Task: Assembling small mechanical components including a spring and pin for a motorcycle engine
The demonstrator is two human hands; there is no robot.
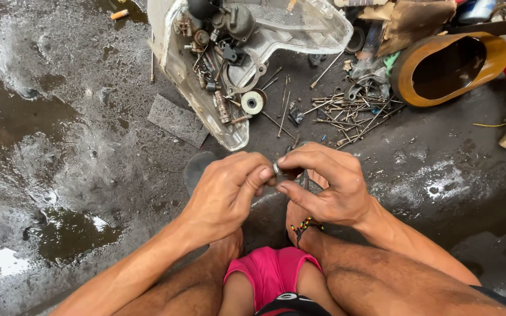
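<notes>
Low in the centre of the frame, a small metal ring-shaped part (277, 169) is pinched between both hands. The left hand (226, 190) is closed around it, thumb tip pressed against its near side, while the right hand (323, 184) is curled over it from the other side, with thumb and forefinger gripping what appears to be a darker piece joined to it; exactly what that piece is cannot be told, as most of it is hidden by the fingers. The part is held in the air above the person's feet, well apart from the other hardware.

Above the hands, a pale plastic housing (247, 35) is laid open on the wet ground (60, 146), filled with small engine bits, springs and fittings. A round white-faced disc (253, 102) is set just beside its lower edge. To the right of that, a loose heap of long bolts and rods (352, 111) is spread out, and an orange-brown moulded cover (449, 67) is seen in the upper right. A grey sponge-like pad (178, 120) lies left of the housing.

As a judgement, the main risk is slippage: the ground is puddled and the fingers may be wet or oily, so the small part could be dropped and lost in the dark, glistening surface or among the scattered bolts. Too much twisting force could also cause the pieces to jam or a fingertip to be nipped.
</notes>
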